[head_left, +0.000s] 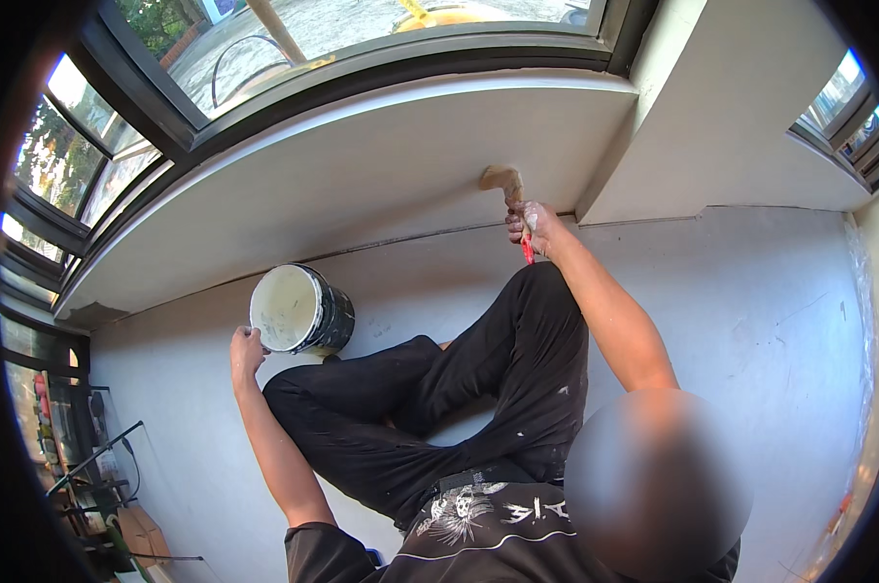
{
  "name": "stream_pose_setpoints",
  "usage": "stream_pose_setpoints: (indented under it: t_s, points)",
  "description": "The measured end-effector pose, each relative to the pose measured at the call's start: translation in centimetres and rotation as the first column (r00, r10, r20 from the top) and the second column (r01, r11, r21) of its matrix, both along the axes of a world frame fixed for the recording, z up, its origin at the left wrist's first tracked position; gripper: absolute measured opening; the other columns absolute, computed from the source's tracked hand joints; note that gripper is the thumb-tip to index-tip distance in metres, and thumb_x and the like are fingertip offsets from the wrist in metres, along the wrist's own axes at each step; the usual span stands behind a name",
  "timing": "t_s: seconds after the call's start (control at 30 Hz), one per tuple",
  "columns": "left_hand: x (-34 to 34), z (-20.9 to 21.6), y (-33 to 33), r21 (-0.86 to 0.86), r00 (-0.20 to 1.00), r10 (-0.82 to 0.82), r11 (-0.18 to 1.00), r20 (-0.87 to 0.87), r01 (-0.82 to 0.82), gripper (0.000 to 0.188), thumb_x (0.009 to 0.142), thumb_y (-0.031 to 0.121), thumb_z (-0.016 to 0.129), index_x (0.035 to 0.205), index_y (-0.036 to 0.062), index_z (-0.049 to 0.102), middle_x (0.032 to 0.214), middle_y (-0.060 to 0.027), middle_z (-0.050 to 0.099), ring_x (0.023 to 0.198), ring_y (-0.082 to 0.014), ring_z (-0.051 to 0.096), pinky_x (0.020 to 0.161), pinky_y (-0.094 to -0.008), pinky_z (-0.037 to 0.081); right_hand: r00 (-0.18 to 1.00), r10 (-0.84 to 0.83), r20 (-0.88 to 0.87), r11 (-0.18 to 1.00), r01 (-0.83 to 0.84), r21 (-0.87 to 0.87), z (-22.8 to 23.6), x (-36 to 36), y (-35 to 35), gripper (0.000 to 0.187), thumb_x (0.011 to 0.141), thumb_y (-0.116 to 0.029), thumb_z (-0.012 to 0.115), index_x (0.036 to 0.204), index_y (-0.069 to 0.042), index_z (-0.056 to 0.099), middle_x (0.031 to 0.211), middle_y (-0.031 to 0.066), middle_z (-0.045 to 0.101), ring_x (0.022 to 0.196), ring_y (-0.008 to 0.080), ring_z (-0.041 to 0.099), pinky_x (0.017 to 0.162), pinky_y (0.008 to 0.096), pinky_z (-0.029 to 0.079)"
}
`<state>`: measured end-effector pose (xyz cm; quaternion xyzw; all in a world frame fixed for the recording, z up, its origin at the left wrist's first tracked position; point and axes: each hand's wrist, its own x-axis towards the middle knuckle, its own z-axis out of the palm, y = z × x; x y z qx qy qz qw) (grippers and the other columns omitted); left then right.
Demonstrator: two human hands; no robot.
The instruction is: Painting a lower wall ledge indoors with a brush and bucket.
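My right hand [534,226] is closed around the red handle of a paintbrush [503,179]. Its broad tan bristle end lies against the low pale wall [400,160] under the window. White smears cover the fingers of that hand. On the floor to my left, a dark-sided bucket [338,319] leans toward me, its whitish inside showing pale residue. My left hand [247,350] is closed at the near left of the bucket's rim, gripping it; the fingertips are partly hidden.
I sit cross-legged on the grey floor [750,321], my knees between the two hands. A dark window frame [361,73] runs above the wall. At right a pale pillar [643,165] juts out. Plastic sheeting [862,291] lines the right edge. Shelving and a cardboard box [143,532] stand lower left.
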<state>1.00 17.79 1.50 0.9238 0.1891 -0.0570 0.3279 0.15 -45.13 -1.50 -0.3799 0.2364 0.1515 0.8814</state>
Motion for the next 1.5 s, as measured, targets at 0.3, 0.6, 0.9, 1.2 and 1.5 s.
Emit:
stream_pose_setpoints:
  t_s: [0.3, 0.6, 0.9, 1.2, 1.5]
  points:
    - [-0.2, 0.2, -0.3, -0.036, 1.000, 0.019, 0.999, 0.015, -0.019, 0.032, 0.097, 0.021, 0.054, 0.107, -0.0083, 0.062, 0.078, -0.0176, 0.072, 0.065, -0.0244, 0.074, 0.053, -0.0343, 0.055, 0.975, -0.212, -0.069, 0.975, 0.216, 0.051, -0.5, 0.0, -1.0, 0.028, 0.100, -0.017, 0.061, 0.077, -0.015, 0.044, 0.062, -0.0046, 0.034, 0.048, 0.0098, 0.032, 0.046, 0.0284, 0.028]
    - [0.4, -0.2, -0.1, 0.022, 1.000, -0.016, 1.000, 0.005, 0.016, 0.030, 0.097, 0.021, 0.055, 0.105, -0.0071, 0.062, 0.079, -0.0188, 0.072, 0.063, -0.0240, 0.073, 0.052, -0.0355, 0.054, 0.880, -0.467, -0.083, 0.884, 0.465, -0.050, -2.0, -2.8, -4.8, 0.029, 0.102, -0.019, 0.053, 0.076, -0.015, 0.042, 0.062, -0.0019, 0.030, 0.048, 0.0134, 0.030, 0.046, 0.0306, 0.030]
    - [0.1, -0.7, 0.1, 0.004, 0.999, -0.024, 1.000, 0.047, 0.024, 0.031, 0.094, 0.023, 0.055, 0.102, -0.0059, 0.062, 0.075, -0.0206, 0.072, 0.066, -0.0265, 0.073, 0.067, -0.0385, 0.055, 1.000, -0.005, 0.021, 0.132, 0.022, -0.991, 1.8, -4.6, -4.8, 0.027, 0.094, -0.015, 0.053, 0.087, 0.004, 0.071, 0.080, 0.0224, 0.072, 0.068, 0.0360, 0.071, 0.065, 0.0482, 0.057]
    - [0.0, -0.5, -0.3, -0.014, 0.999, -0.006, 1.000, 0.047, 0.007, 0.029, 0.095, 0.022, 0.055, 0.103, -0.0056, 0.063, 0.076, -0.0195, 0.073, 0.068, -0.0269, 0.073, 0.069, -0.0389, 0.055, 0.859, 0.508, -0.069, -0.197, 0.037, -0.980, 4.5, 2.1, 13.9, 0.028, 0.090, -0.019, 0.056, 0.083, 0.004, 0.071, 0.085, 0.0279, 0.071, 0.087, 0.0439, 0.072, 0.080, 0.0524, 0.057]
    - [0.0, -0.8, 0.1, -0.049, 0.999, -0.018, 0.999, 0.039, 0.020, 0.030, 0.096, 0.020, 0.054, 0.105, -0.0072, 0.062, 0.076, -0.0180, 0.073, 0.066, -0.0245, 0.072, 0.066, -0.0377, 0.055, 0.993, 0.116, -0.013, -0.085, -0.003, -0.996, 8.1, -5.2, -1.9, 0.042, 0.096, -0.036, 0.062, 0.093, 0.005, 0.071, 0.077, 0.0279, 0.070, 0.074, 0.0418, 0.071, 0.066, 0.0493, 0.056]
